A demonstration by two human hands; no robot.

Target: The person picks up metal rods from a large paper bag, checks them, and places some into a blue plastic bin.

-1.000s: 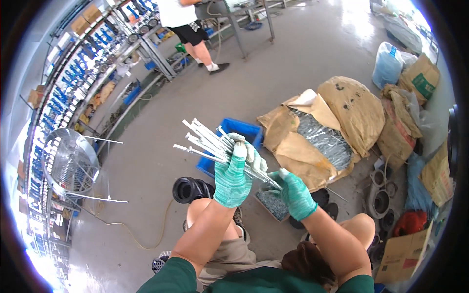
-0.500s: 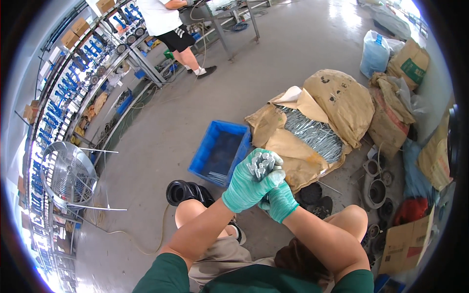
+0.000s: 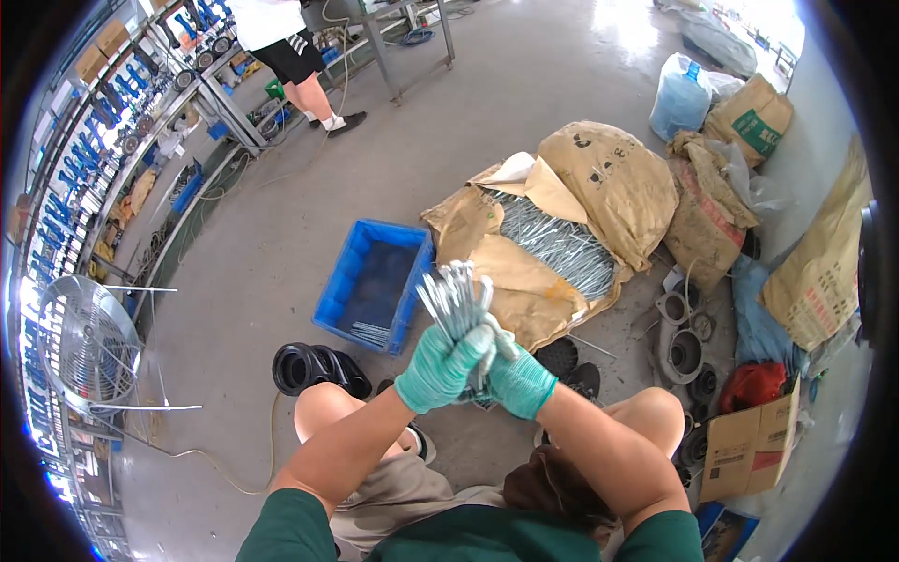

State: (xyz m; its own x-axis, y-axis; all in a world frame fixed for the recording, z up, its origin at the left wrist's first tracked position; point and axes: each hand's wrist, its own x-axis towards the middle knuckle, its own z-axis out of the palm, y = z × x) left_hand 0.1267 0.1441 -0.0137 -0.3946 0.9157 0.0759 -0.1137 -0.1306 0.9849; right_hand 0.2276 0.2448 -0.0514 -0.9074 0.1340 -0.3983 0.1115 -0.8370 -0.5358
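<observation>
L hand [image 3: 442, 367] & R hand [image 3: 518, 377] clasp metal rods [image 3: 455, 302] nr blue bin [image 3: 339, 274] (more inside).

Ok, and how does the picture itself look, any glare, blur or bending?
In the head view, glare whitens the floor near the top edge; the left rim is partly blown out; the rack there bows with the fisheye; black fills the corners; the rods in the left hand look slightly smeared, perhaps from motion.
</observation>
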